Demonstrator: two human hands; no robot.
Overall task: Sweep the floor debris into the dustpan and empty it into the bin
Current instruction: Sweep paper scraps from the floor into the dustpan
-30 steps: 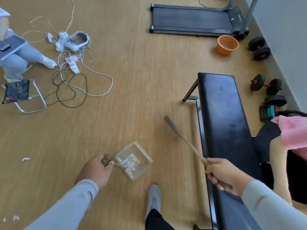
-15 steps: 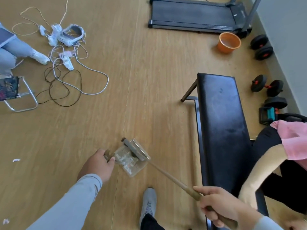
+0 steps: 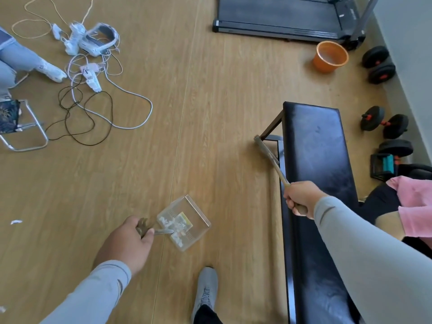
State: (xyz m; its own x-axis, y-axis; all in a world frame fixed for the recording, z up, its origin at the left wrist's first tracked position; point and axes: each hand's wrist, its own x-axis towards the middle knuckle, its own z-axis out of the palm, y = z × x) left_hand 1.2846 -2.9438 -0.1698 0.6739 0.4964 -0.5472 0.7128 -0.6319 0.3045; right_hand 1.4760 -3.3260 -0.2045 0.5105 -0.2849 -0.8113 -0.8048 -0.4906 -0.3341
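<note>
My left hand (image 3: 127, 244) grips the handle of a clear plastic dustpan (image 3: 195, 217), held low over the wooden floor. White scraps and a yellow-green piece lie inside the pan. My right hand (image 3: 301, 197) grips the wooden handle of a small brush (image 3: 268, 155); its head points up and away, beside the near-left leg of the black bench. The brush is well clear of the dustpan. An orange bin (image 3: 330, 56) stands on the floor at the far right. White debris bits (image 3: 16, 222) lie on the floor at the left.
A black padded bench (image 3: 314, 183) runs along my right. A treadmill (image 3: 280, 17) stands at the back, dumbbells (image 3: 383, 122) by the right wall. Tangled cables and devices (image 3: 91, 66) lie far left beside a folding stool (image 3: 16, 127) and a seated person's leg. Another person sits right of the bench.
My right hand has lifted the brush out of the dustpan and swung it up and to the right, beside the bench. The dustpan stays in my left hand.
</note>
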